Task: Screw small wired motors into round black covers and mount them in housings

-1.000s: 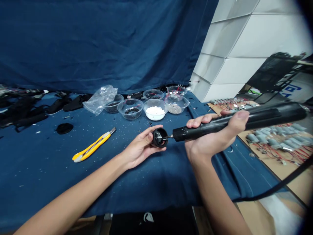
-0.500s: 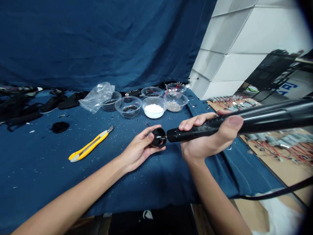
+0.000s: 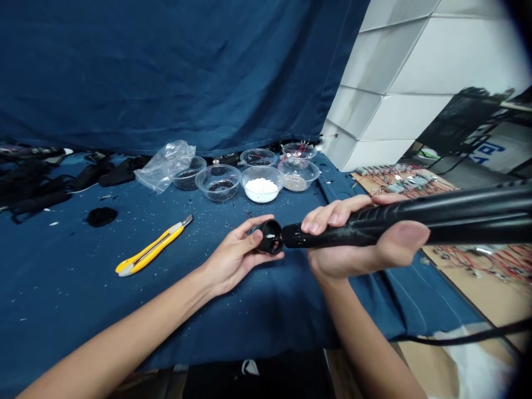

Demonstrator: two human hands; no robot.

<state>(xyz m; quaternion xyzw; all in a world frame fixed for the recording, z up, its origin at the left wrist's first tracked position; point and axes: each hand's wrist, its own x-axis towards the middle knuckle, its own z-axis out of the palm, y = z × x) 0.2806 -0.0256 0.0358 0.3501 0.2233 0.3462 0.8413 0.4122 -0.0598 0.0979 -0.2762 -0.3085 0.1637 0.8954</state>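
Note:
My left hand (image 3: 236,252) is closed around a round, hollow black plastic housing (image 3: 272,235), its open side facing right. Small parts show inside the housing, too small to name. My right hand (image 3: 349,238) grips a thick black electric screwdriver (image 3: 415,213), held almost level with its nose pointing left. The screwdriver's tip is at the housing's opening; how deep the bit reaches is hard to see. A yellow utility knife (image 3: 153,249) with its blade out lies on the blue cloth, left of my left hand.
Clear plastic bowls hold white pieces (image 3: 261,188), dark small parts (image 3: 220,188) and grey bits (image 3: 296,182). A plastic bag (image 3: 166,163) lies beside them. A black disc (image 3: 102,216) lies at left. Motors with red wires (image 3: 399,177) cover a board at right; a black cable (image 3: 465,335) hangs there.
The rear of the screwdriver has dropped, and my right hand has tilted slightly with it. My left hand and the housing have barely moved.

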